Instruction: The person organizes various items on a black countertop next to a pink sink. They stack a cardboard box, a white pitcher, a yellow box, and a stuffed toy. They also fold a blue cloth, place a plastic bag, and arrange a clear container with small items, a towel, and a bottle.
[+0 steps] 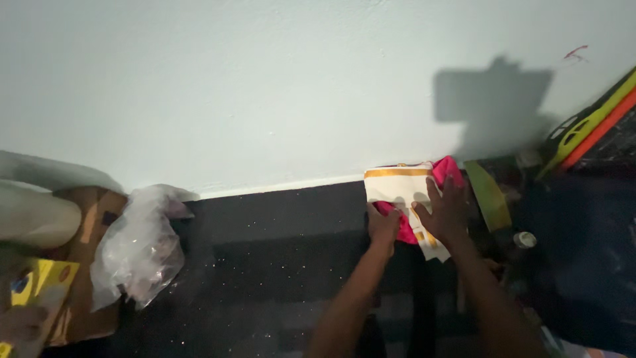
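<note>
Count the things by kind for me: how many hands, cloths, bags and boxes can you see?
Hands: 2, left hand and right hand
Cloths: 2, white cloth, pink cloth
Plastic bags: 1, clear bag
Cardboard boxes: 1, brown box
Total: 6

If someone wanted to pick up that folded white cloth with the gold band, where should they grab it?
Probably the near loose corner of the white cloth, coming from below. It lies flat against the wall, and both the left hand and right hand press on it, so the far banded edge is boxed in.

Ahead of me, at 12 o'clock: pale wall (265,86), carrying a hard-edged shadow (493,99). Below it: dark speckled floor (265,265). Lighting: dim.
</note>
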